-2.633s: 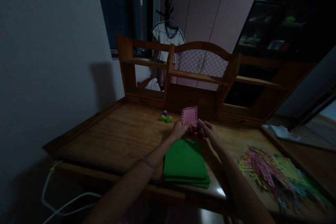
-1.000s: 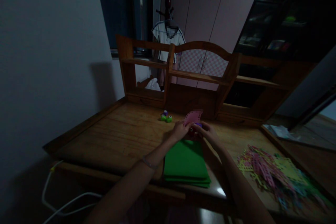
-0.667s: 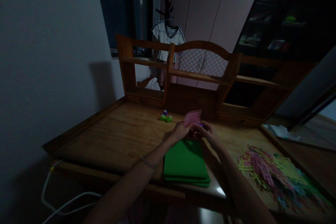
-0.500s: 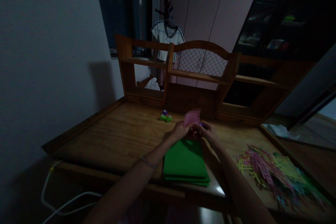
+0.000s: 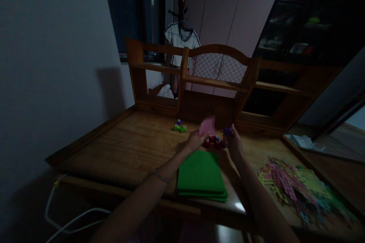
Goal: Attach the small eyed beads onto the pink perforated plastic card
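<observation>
My left hand point(image 5: 195, 140) pinches a pink sheet point(image 5: 207, 127) with a row of holes along its edges. The sheet stands tilted above the desk. My right hand point(image 5: 235, 140) is apart from it, to the right, with fingers closed on a small purple piece point(image 5: 227, 131); its exact kind is too dark to tell. Between my hands lie several small red and purple round pieces with googly eyes point(image 5: 212, 142). Just in front of them, between my forearms, is a stack of green sheets point(image 5: 201, 174).
Two green pieces and a purple one with googly eyes point(image 5: 180, 127) sit farther back on the wooden desk point(image 5: 122, 148). A tangled pile of colourful perforated strips and sheets point(image 5: 299, 186) covers the right side. A wooden shelf unit point(image 5: 216, 79) rises along the back edge.
My right hand has moved right, away from the pink sheet, carrying the small purple piece. The red and purple googly-eyed pieces now show more clearly. My left hand still holds the sheet.
</observation>
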Action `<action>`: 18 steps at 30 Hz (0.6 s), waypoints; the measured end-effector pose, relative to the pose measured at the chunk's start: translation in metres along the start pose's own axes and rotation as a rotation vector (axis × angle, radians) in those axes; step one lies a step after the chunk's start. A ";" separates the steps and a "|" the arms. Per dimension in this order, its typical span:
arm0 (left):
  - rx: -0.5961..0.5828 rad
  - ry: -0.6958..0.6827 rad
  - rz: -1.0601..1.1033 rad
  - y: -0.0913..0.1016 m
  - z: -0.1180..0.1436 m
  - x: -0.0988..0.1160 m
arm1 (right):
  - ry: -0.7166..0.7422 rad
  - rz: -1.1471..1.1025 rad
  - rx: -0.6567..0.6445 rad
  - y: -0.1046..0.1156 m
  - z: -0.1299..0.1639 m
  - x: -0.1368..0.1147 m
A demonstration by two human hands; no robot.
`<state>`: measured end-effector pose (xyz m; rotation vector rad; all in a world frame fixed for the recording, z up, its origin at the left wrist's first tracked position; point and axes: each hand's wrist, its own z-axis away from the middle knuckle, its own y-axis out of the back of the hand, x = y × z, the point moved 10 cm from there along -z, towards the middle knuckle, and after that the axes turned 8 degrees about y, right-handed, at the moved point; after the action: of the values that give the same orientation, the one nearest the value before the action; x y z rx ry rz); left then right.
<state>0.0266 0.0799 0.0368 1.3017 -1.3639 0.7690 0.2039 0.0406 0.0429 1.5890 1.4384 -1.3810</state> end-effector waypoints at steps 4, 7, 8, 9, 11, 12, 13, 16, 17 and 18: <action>0.002 0.005 0.038 0.001 0.001 0.004 | -0.015 -0.095 -0.029 -0.005 -0.003 0.001; 0.011 0.020 0.057 0.002 0.000 0.004 | -0.068 -0.130 -0.027 -0.006 -0.002 0.006; 0.015 0.027 0.064 0.002 0.000 0.003 | -0.086 -0.144 -0.023 -0.006 -0.002 0.008; 0.022 0.034 0.077 0.003 0.000 0.002 | -0.099 -0.163 -0.011 -0.005 -0.001 0.010; 0.036 0.060 0.113 0.005 -0.001 -0.001 | -0.115 -0.210 0.022 -0.002 -0.001 0.013; 0.044 0.076 0.135 0.006 -0.001 -0.004 | -0.117 -0.227 0.042 0.000 -0.002 0.014; 0.049 0.095 0.159 0.007 -0.001 -0.006 | -0.116 -0.232 0.056 0.002 -0.002 0.015; 0.033 0.145 0.230 0.006 -0.001 -0.011 | -0.113 -0.223 0.033 0.001 -0.003 0.016; 0.023 0.153 0.249 0.006 -0.001 -0.011 | -0.117 -0.239 0.014 -0.002 -0.003 0.016; 0.016 0.152 0.263 0.005 -0.001 -0.011 | -0.125 -0.267 -0.008 -0.005 -0.003 0.016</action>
<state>0.0202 0.0853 0.0282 1.0644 -1.4231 1.0384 0.1979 0.0498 0.0294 1.3158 1.6203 -1.5914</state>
